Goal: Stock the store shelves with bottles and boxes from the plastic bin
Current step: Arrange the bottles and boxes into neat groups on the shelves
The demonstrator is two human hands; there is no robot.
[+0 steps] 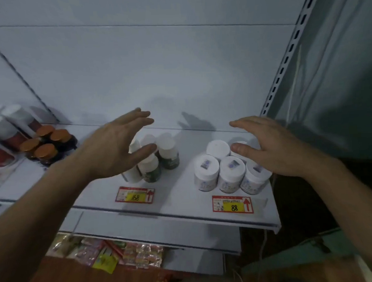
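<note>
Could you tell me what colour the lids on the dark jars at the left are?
Orange lids, clearest in the head view.

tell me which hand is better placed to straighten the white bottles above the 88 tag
Right. The right hand hovers open directly over the white bottles; the left hand is over the green-label bottles.

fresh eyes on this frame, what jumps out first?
Two bare hands with spread fingers hover over a white metal store shelf: the left hand above a cluster of white-capped dark green bottles, the right hand above a group of all-white round bottles. Red and yellow price tags mark the shelf's front edge. Far left stand dark jars with orange lids.
</note>
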